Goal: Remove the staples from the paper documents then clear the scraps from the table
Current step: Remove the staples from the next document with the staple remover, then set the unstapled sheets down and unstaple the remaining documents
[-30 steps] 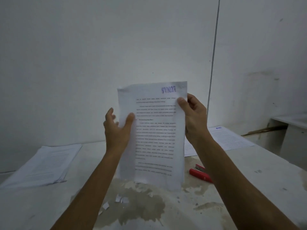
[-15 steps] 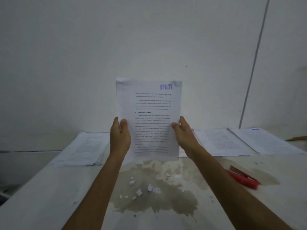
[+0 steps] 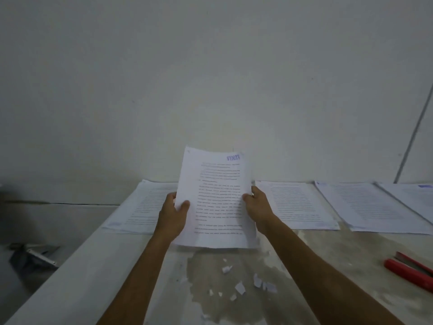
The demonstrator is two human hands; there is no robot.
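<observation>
I see a white printed document tilted upright between my hands, a purple stamp, seemingly upside down, at its top; torn paper scraps lie below them.

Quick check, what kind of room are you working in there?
Likely a bare workroom or storeroom, not a furnished office: a stained table against a blank wall, stacks of papers along it, a red staple remover and scraps.

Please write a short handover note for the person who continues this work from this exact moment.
Left hand and right hand both grip the sides of one document, held tilted above the table. Other paper stacks lie flat along the wall. The red staple remover lies at right, untouched. Paper scraps still lie on the stained patch. Left: put down the document, check the remaining stacks for staples, clear scraps.
</observation>
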